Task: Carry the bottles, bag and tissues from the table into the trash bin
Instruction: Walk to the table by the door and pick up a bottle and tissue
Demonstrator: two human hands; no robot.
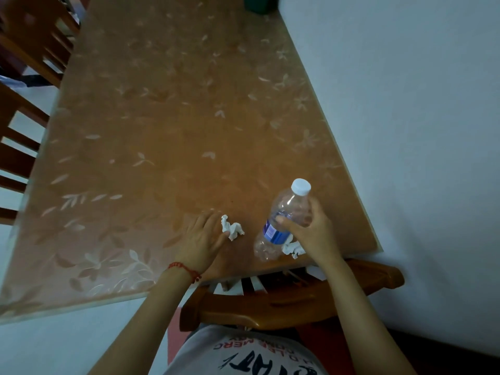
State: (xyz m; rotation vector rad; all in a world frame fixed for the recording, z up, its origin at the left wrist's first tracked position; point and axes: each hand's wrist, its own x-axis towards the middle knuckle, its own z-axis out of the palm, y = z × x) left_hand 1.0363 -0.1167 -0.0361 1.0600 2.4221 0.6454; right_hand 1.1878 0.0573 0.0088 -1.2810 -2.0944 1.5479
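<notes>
1. Tabletop (167, 125) is brown under a clear cover with a pale leaf print. Its right edge runs along a plain light wall (405, 104). Lighting is dim.
2. Nearest: torso in a light printed shirt (243, 355), both bare forearms reaching forward over a wooden chair back (270, 301) tucked at the near tabletop edge.
3. Left hand (201, 235): palm down at the near edge, red string bracelet (186, 270) on the wrist. Fingers spread and low over the surface, holding nothing. Thumb tip touches or sits just beside a crumpled white tissue (232, 228) lying on the tabletop; cannot tell which.
4. Right hand (308, 228): fingers curled around a clear plastic bottle (284, 220), thumb across the blue label, remaining fingers wrapped behind the upper body.
5. Bottle is tilted, white cap (301, 186) up and away from the camera, base toward the near edge. Looks empty. Cannot tell whether the base touches the tabletop.
6. Second crumpled tissue (293, 249) sits just under the right palm, beside the bottle's lower half. Cannot tell if the hand grips it or it lies on the surface.
7. Left side: more wooden chairs (24, 125) along the long tabletop edge, pale floor (67, 342) below.
8. Far end: a dark green object (259, 5), cropped by the frame top, unidentifiable.
</notes>
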